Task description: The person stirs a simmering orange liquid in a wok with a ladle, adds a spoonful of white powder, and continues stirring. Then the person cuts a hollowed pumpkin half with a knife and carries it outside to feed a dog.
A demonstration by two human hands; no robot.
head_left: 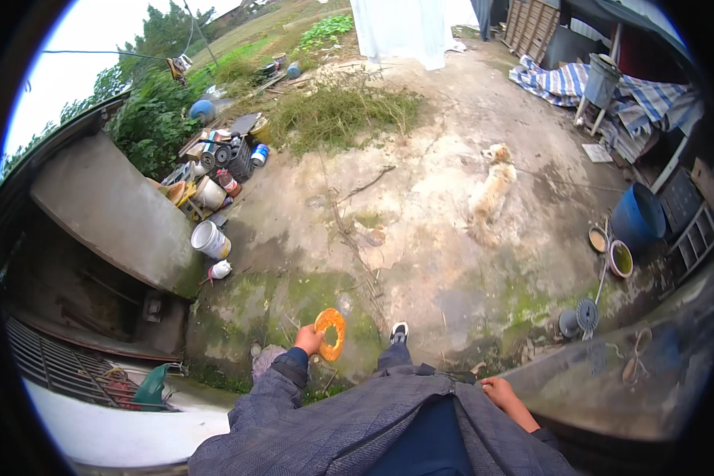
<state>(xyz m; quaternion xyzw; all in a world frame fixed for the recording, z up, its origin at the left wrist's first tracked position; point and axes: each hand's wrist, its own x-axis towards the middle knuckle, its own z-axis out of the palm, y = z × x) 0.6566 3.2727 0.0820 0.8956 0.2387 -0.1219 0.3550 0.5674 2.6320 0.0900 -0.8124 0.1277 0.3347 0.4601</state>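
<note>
My left hand (309,339) is closed on the near-left side of a flat orange ring (338,319). The ring has a browned surface and a ragged inner edge; whether it is bread or a cut vegetable I cannot tell. It is held upright in front of me, above the mossy concrete. Low at my right side, beside the hem of my grey jacket (373,420), is my right hand (500,392) with its fingers curled. The inside of that hand is hidden. One shoe (400,332) shows on the ground ahead of me.
A cream-coloured dog (492,186) is ahead on the concrete yard (420,238). White buckets (211,239) and piled odds and ends line the left. A blue barrel (639,216), bowls (620,259) and a low wall (619,381) are on the right. Cut brush (345,115) lies farther off.
</note>
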